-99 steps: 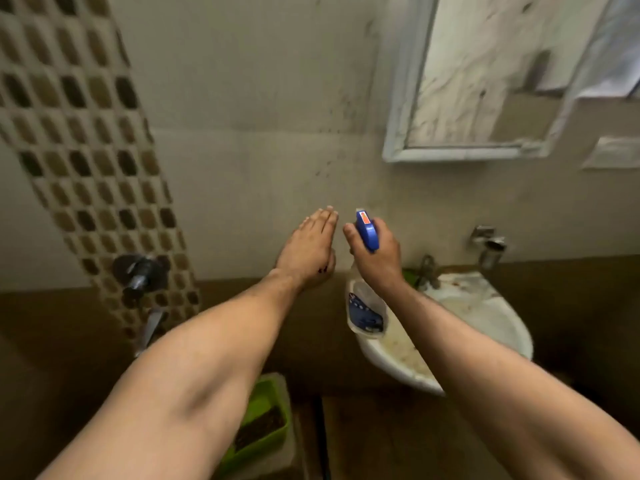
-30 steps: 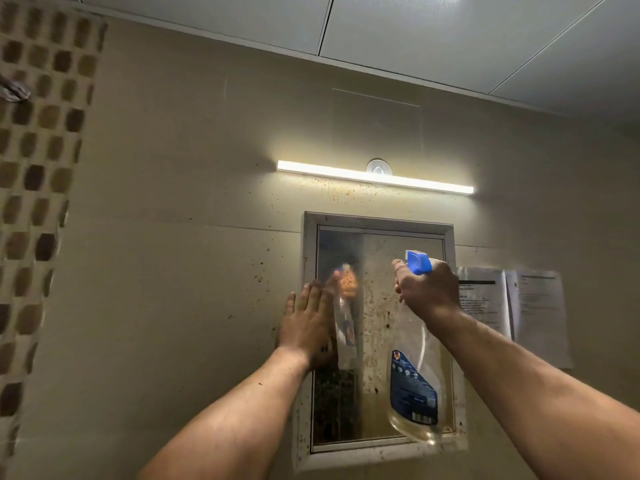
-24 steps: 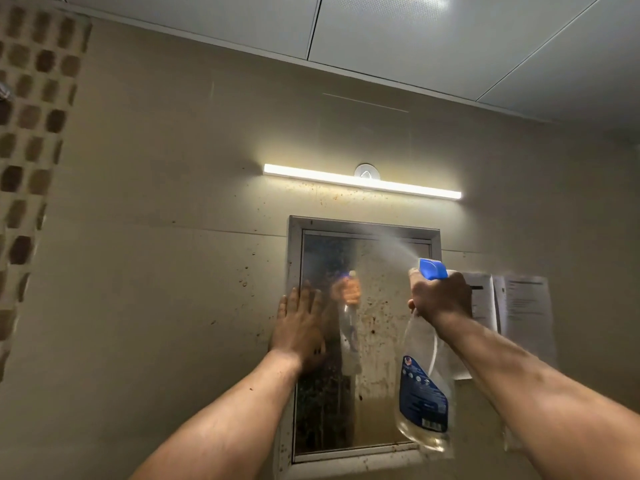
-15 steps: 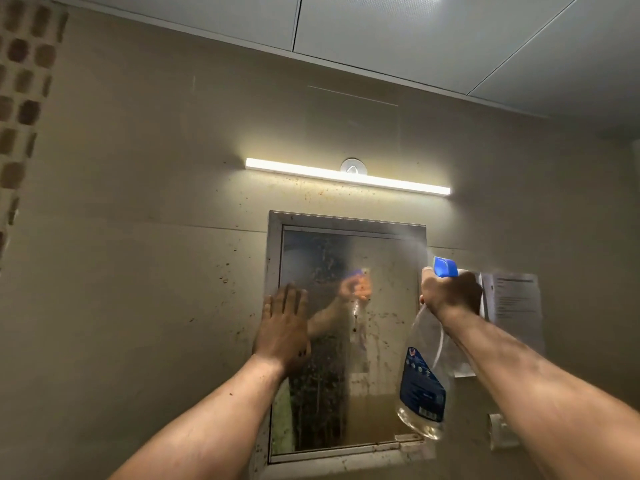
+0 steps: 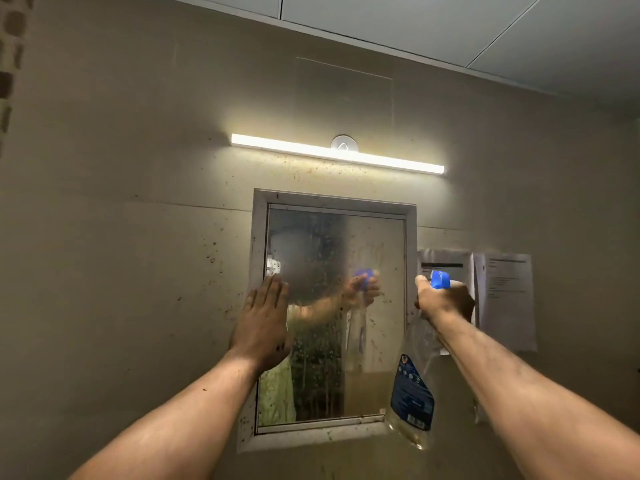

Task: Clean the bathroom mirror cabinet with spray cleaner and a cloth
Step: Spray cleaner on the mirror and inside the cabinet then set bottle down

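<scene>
Spraying the mirror [image 5: 374, 244], no cloth in sight

Right hand [image 5: 446, 301]: fingers [image 5: 420, 284] clenched round the neck of the bottle [image 5: 412, 393], one finger up beside the blue trigger head [image 5: 440, 280]. Cannot tell whether the trigger is squeezed. The bottle hangs in front of the lower right corner of the cabinet [image 5: 258, 237], nozzle toward the glass. Little liquid shows, pooled at the bottom.

Left hand [image 5: 263, 323]: released, fingers straight, palm flat over the cabinet's left edge, seemingly pressed to it.

Mirror: fogged, beaded with droplets. Brown specks on the glass, the frame and the wall [image 5: 138, 271].

Likely trouble, judged from this:
- Runs. No cloth is in view and neither hand holds one. Cleaner left sitting may streak down the glass and carry grime onto the lower frame and wall.
- Overspray. Papers [image 5: 505, 299] hang just beside the cabinet's right side, behind the spraying hand. Mist drifting that way would wet them.
- Light [image 5: 337, 154] sits close above the cabinet. Aiming high could put spray on it.
- Smears. The flat left palm overlaps the wet glass edge and could drag dirt across it or slip.
- Door. Uneven pressure from that palm might shift or swing the cabinet front. Its hinge side is not visible.
- Sputter. With so little liquid and the bottle tilted, the pickup tube may draw air.
</scene>
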